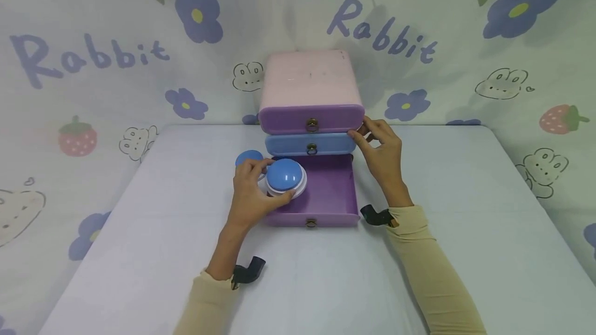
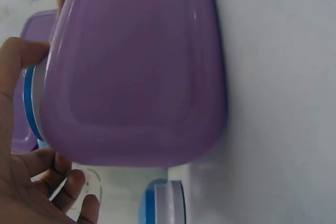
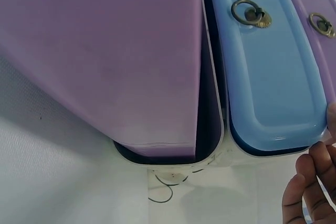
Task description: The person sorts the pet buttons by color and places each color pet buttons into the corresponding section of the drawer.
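Observation:
A small drawer cabinet [image 1: 309, 79] with a pink top stands at the back. Its lowest purple drawer [image 1: 330, 190] is pulled out. My left hand [image 1: 251, 195] grips a round white jar with a blue lid [image 1: 284, 174], thumb on the near side and fingers on the far left, over the drawer's left part. A second blue-lidded jar [image 2: 163, 205] sits on the table left of the drawer, partly hidden by that hand. My right hand [image 1: 384, 156] holds the cabinet's right front corner, thumb at the edge between the blue middle drawer [image 3: 273, 77] and the purple top drawer [image 1: 284, 120].
A white cloth-covered table [image 1: 139, 231] extends around the cabinet. Behind it hangs a printed backdrop [image 1: 298, 9] with flowers and rabbits. Brass ring pulls [image 1: 311, 149] hang on the drawer fronts. Black wrist mounts [image 1: 249, 270] stick out from both wrists.

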Demonstrator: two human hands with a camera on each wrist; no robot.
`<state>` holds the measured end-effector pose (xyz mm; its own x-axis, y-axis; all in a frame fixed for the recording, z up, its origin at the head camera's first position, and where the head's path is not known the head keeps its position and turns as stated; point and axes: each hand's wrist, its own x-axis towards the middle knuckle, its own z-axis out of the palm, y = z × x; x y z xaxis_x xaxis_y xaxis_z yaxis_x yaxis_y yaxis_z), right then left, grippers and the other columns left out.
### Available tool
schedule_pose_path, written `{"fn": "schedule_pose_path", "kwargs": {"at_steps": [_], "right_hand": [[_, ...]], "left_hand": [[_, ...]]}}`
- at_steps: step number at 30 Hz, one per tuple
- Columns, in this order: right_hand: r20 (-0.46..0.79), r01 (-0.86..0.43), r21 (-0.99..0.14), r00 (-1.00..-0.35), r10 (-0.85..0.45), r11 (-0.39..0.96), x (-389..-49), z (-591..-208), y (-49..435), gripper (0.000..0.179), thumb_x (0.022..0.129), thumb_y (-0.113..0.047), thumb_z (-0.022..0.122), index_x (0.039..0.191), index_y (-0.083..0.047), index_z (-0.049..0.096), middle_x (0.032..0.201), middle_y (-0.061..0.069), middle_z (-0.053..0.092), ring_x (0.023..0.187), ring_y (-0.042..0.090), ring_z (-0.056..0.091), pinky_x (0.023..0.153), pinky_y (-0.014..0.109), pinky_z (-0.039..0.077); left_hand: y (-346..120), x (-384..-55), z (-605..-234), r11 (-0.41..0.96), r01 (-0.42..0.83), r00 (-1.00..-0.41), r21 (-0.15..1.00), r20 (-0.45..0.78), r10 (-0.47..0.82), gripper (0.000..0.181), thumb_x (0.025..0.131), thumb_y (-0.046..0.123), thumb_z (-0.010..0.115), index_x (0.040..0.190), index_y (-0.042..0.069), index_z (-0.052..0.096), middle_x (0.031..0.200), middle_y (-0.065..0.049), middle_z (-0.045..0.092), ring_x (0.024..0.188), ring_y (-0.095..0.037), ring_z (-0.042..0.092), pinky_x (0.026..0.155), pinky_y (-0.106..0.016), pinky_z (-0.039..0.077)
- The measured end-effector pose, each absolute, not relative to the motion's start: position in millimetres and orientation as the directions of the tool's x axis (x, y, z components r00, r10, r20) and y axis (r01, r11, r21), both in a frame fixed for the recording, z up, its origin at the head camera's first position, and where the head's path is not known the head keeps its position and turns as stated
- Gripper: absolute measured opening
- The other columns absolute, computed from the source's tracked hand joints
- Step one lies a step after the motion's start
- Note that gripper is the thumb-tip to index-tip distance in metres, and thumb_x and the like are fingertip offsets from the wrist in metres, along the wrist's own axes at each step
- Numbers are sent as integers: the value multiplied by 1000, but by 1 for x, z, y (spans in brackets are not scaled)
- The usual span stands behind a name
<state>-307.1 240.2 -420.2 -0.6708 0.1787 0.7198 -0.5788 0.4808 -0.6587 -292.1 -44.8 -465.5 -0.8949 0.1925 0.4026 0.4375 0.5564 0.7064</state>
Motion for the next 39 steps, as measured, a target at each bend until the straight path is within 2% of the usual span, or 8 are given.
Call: {"fn": "schedule_pose_path", "kwargs": {"at_steps": [9,17,23,30,36,39], "right_hand": [[717,-578,-660,-674,175,480,-307,-419,238,43,83,6,77,123,12,63,93,29,63,83,40,59,74,42,50],[716,-575,-662,-676,175,481,-306,-417,236,42,83,7,77,122,13,63,93,29,63,84,40,59,74,41,50],[716,-577,-662,-675,176,479,-308,-416,235,43,83,7,77,123,13,63,94,30,63,83,41,59,73,42,50],[705,-565,-674,-684,186,475,-309,-418,236,43,84,5,77,124,12,63,95,31,62,84,42,59,74,41,49],[705,-565,-675,-684,189,474,-309,-419,237,42,84,6,77,123,13,63,95,29,62,84,40,58,75,22,47],[707,-568,-674,-681,189,473,-309,-420,239,42,84,6,77,123,13,63,95,29,63,85,39,59,75,26,48]], "left_hand": [[-37,-290,-474,584,468,-881,663,404,247,77,64,41,91,126,7,62,114,-9,49,114,-30,40,99,-52,31],[-41,-290,-477,602,425,-905,677,339,258,76,66,41,90,128,8,61,116,-11,49,117,-31,39,102,-57,26],[-48,-294,-474,569,401,-916,719,322,239,67,72,40,88,128,12,63,111,-9,50,110,-29,41,99,-56,26],[-67,-303,-473,557,362,-922,748,374,97,62,74,28,89,126,7,65,110,-13,50,109,-34,40,94,-51,31],[-93,-315,-482,605,308,-912,734,409,-32,62,73,22,89,127,4,64,104,-15,47,107,-33,38,93,-52,27],[-101,-321,-488,619,276,-918,735,393,-57,65,73,24,89,129,2,62,105,-19,45,105,-35,36,92,-53,26]]}}
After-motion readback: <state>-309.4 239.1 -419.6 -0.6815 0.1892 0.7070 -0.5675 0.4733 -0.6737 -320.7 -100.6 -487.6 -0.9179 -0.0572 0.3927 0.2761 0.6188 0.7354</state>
